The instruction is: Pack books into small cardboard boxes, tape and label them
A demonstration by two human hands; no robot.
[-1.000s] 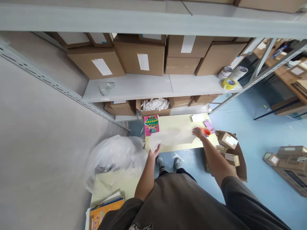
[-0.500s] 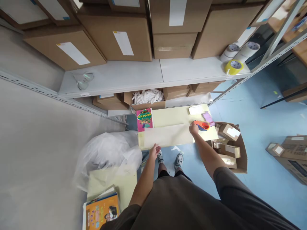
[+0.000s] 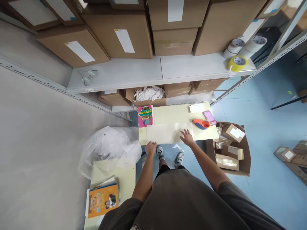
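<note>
A pale translucent sheet lies across the front of a low yellow table. My left hand is at the sheet's front left corner, its fingers curled over the edge. My right hand rests flat on the sheet's right end, fingers spread. A pink book lies at the table's back left. An orange and blue tape dispenser sits just right of my right hand, apart from it.
Metal shelving with brown cartons stands behind the table; tape rolls sit at its right end. A clear plastic bag lies left, an open carton of small boxes right. Books lie near left.
My right hand left the tape dispenser and moved left onto the sheet. My left hand slid to the sheet's front left corner. The view tilted down.
</note>
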